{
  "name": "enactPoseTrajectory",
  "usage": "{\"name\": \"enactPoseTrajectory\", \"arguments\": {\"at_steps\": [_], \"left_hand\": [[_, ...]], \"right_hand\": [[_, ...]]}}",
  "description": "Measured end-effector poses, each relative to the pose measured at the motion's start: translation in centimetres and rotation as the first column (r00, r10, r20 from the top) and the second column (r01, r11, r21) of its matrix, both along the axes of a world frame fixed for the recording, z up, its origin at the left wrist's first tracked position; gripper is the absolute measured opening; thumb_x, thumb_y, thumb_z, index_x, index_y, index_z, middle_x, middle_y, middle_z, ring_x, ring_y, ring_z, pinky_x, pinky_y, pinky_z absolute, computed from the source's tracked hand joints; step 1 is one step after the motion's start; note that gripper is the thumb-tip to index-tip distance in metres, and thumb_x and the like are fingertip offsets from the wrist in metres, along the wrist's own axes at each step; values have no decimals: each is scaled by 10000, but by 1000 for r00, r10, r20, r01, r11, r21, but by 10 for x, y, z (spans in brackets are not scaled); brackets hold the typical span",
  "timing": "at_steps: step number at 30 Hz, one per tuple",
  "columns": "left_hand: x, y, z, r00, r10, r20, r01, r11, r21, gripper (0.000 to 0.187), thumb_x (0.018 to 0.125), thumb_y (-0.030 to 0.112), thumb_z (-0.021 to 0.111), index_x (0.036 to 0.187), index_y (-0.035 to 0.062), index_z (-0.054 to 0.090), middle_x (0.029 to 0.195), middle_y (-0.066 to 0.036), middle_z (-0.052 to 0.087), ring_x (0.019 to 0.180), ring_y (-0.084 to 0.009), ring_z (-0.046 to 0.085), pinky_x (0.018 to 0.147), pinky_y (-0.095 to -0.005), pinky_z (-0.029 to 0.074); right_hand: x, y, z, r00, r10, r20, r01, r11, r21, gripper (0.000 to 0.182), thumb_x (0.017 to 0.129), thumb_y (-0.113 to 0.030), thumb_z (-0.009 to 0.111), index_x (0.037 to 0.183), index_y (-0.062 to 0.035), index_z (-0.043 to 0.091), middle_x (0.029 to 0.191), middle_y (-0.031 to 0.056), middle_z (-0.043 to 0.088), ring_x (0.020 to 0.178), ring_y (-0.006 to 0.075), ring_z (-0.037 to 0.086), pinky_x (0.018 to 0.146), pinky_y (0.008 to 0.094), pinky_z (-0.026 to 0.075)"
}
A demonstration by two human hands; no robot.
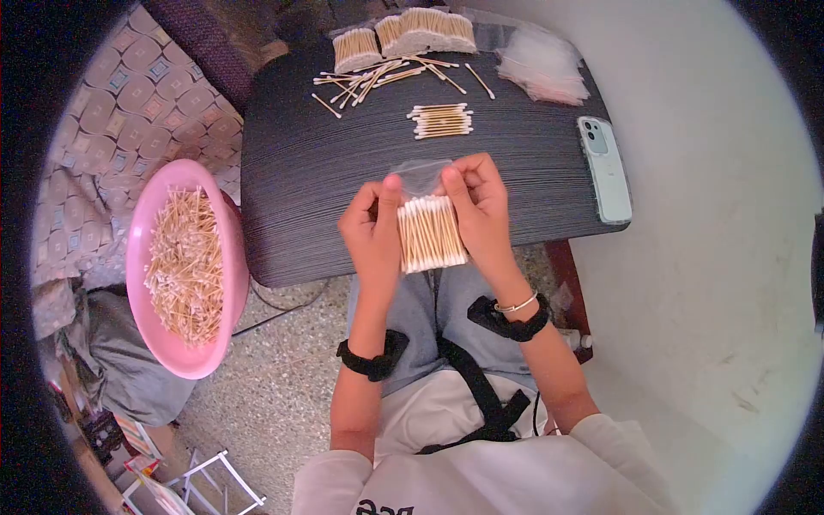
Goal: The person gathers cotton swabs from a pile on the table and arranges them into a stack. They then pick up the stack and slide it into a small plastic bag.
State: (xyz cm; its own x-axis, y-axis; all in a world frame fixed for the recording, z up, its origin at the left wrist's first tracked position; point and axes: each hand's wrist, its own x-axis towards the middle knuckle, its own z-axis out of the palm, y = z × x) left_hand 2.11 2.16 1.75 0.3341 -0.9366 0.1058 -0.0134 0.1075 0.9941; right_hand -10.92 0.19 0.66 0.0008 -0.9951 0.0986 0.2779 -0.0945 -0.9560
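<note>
Both hands, the left hand [371, 232] and the right hand [481, 210], gripped a clear bag [427, 225] of cotton swabs above the near edge of a dark, ridged desk [292, 180]. On the desk lay loose swabs [365, 79], a neat swab row [440, 121], 2 swab bundles [403, 36], empty bags [541, 64] and a phone [605, 167]. A pink bowl [146, 223] of swabs sat to the left, above speckled floor [283, 386].

We see wooden-stemmed cotton swabs [429, 233] in a clear glossy plastic bag [419, 176], a counter [300, 172] of dark, finely ribbed matt surface, a smooth pink plastic bowl [142, 215], and a glossy phone [605, 167].
</note>
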Motion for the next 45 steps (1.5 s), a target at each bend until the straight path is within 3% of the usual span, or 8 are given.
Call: {"name": "enactPoseTrajectory", "arguments": {"at_steps": [5, 8, 11, 19, 29, 34, 38, 45], "left_hand": [[11, -4, -8, 958, -100, -270, 110, 994, 21, 213, 942, 200, 677, 842, 19, 628, 801, 14, 618, 758, -45, 546, 671, -206, 429], [8, -4, -1, 952, -212, -219, 209, 977, -33, 127, 882, 81, 729, 942, 18, 637, 916, -17, 652, 867, -75, 600, 780, -220, 467], [5, -4, -1, 941, -177, -289, 193, 981, 28, 202, 835, -3, 748, 992, 11, 622, 966, -35, 663, 933, -102, 618, 840, -232, 472], [-2, 3, -2, 943, -158, -292, 114, 980, -163, 362, 772, -71, 680, 1104, 24, 573, 1040, -31, 590, 961, -114, 575, 855, -246, 458], [4, 9, 4, 947, -232, -223, 210, 971, -116, 466, 683, -74, 576, 1137, 33, 574, 1039, -19, 558, 950, -114, 555, 857, -237, 448], [5, 7, 2, 913, -241, -330, 222, 970, -95, 464, 726, -92, 596, 1176, 23, 581, 973, -1, 518, 909, -87, 509, 832, -223, 418], [2, 7, -6, 928, -210, -308, 197, 978, -71, 442, 754, -67, 611, 1186, 24, 583, 910, 17, 517, 868, -76, 509, 803, -214, 420], [6, 8, 1, 953, -111, -282, 138, 988, 76, 157, 892, 57, 673, 1036, 12, 631, 925, 2, 617, 869, -58, 555, 763, -206, 434]], "right_hand": [[-1, -3, 4, 988, 57, 141, -78, 986, 148, 136, 989, -144, 585, 1043, -56, 497, 948, 37, 610, 873, 81, 572, 780, 244, 477], [1, 0, 8, 987, 97, 131, -112, 988, 107, 167, 972, -137, 610, 1066, -52, 502, 985, 31, 609, 928, 91, 566, 830, 256, 472], [5, -1, 5, 995, 91, 51, -91, 996, 4, 195, 942, -111, 642, 1066, -47, 507, 999, 27, 606, 941, 98, 567, 845, 264, 471], [8, 7, 16, 995, 93, 26, -89, 987, -133, 275, 842, 36, 642, 1075, -30, 512, 1009, 40, 576, 951, 117, 559, 855, 264, 459], [4, 13, 14, 950, 279, 138, -276, 960, -40, 304, 869, -23, 553, 1155, -62, 458, 1151, 61, 490, 1106, 133, 476, 994, 285, 369], [8, 17, 16, 974, 221, 47, -225, 967, 116, 356, 882, -23, 546, 1220, -64, 442, 1137, 35, 497, 1090, 131, 486, 965, 281, 402], [9, 19, 10, 969, 248, -15, -248, 969, 12, 304, 930, -71, 547, 1221, -66, 460, 1152, 30, 512, 1087, 128, 494, 949, 285, 419], [7, 13, 12, 958, 284, 41, -287, 951, 112, 298, 988, -177, 535, 1255, -48, 508, 1186, 65, 567, 1139, 157, 506, 963, 307, 417]]}}
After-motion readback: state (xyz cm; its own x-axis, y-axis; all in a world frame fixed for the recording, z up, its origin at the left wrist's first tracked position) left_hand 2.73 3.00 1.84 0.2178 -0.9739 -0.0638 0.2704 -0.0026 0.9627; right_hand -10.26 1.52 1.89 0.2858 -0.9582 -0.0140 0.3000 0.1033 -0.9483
